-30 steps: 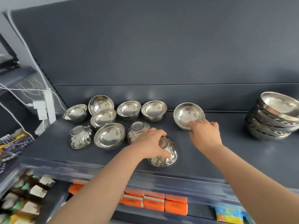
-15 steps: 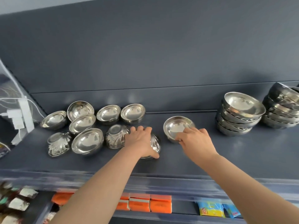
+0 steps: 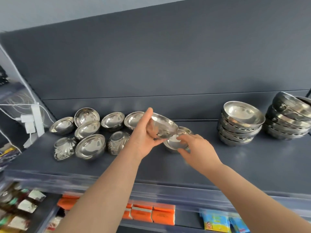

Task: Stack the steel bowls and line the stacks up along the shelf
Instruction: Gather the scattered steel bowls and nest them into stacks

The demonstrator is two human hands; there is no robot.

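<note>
**Two bowls in hand, two stacks to the right**

A steel bowl (image 3: 164,127) is held clear of the shelf (image 3: 252,167) by the left hand (image 3: 143,140). The thumb is set up against its near rim and the fingers are curled under its base. The bowl is carried open side up and slightly tilted, and its right edge overlaps a second bowl (image 3: 176,142). That second bowl is gripped at its rim by the right hand (image 3: 197,149), thumb on the near side and fingers bent over the edge. Because of blur it cannot be told whether it rests on the shelf.

To the left of the left hand, loose upright bowls (image 3: 90,147) are clustered together, and two embossed bowls (image 3: 64,147) are lying upside down among them. Well to the right of the right hand a stack of larger bowls (image 3: 240,126) is standing, with a leaning stack (image 3: 288,121) just beyond it.

Below the forearms, orange packets (image 3: 152,214) and blue packets (image 3: 216,222) are seen on a lower shelf.
</note>
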